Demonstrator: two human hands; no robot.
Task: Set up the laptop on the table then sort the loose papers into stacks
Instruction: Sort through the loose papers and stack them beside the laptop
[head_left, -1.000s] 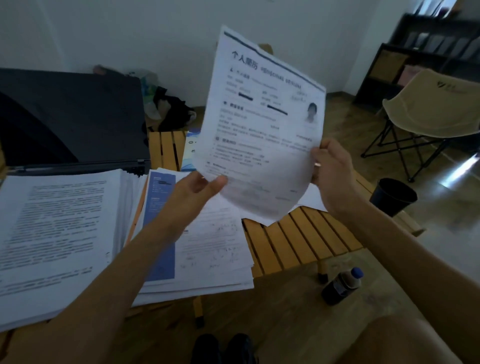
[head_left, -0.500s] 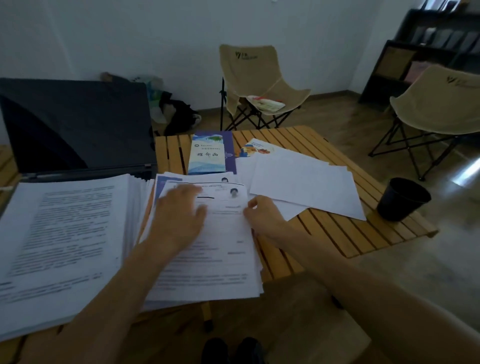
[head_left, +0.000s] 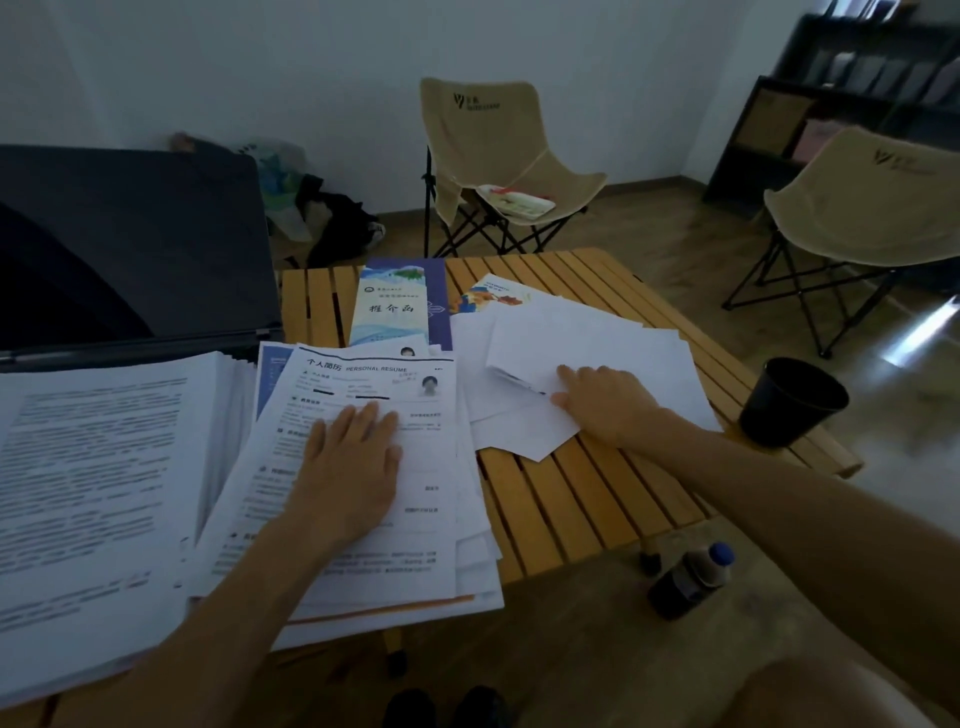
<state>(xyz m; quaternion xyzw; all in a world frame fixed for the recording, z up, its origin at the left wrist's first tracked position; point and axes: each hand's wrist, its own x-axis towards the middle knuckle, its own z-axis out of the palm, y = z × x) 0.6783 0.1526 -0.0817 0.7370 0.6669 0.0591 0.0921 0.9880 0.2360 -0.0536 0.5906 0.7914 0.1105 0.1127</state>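
My left hand (head_left: 353, 457) lies flat with straight fingers on a printed resume sheet (head_left: 426, 467) that tops the middle paper stack. A thick stack of text pages (head_left: 98, 493) fills the left of the slatted wooden table (head_left: 571, 499). My right hand (head_left: 602, 400) rests on the loose white sheets (head_left: 597, 343) at the right, its fingers at the edge of a lifted sheet. The open laptop (head_left: 130, 249) stands dark at the back left. A blue brochure (head_left: 395, 306) lies behind the middle stack.
A black cup (head_left: 789, 400) stands at the table's right edge. A dark bottle (head_left: 685, 582) stands on the floor below. Two beige folding chairs (head_left: 493, 156) (head_left: 872, 208) stand behind and to the right. A dark shelf (head_left: 831, 93) fills the far right corner.
The resume sheet, held up in both hands a second ago, now lies on the middle stack under my left hand. My right hand has moved right onto the loose white sheets.
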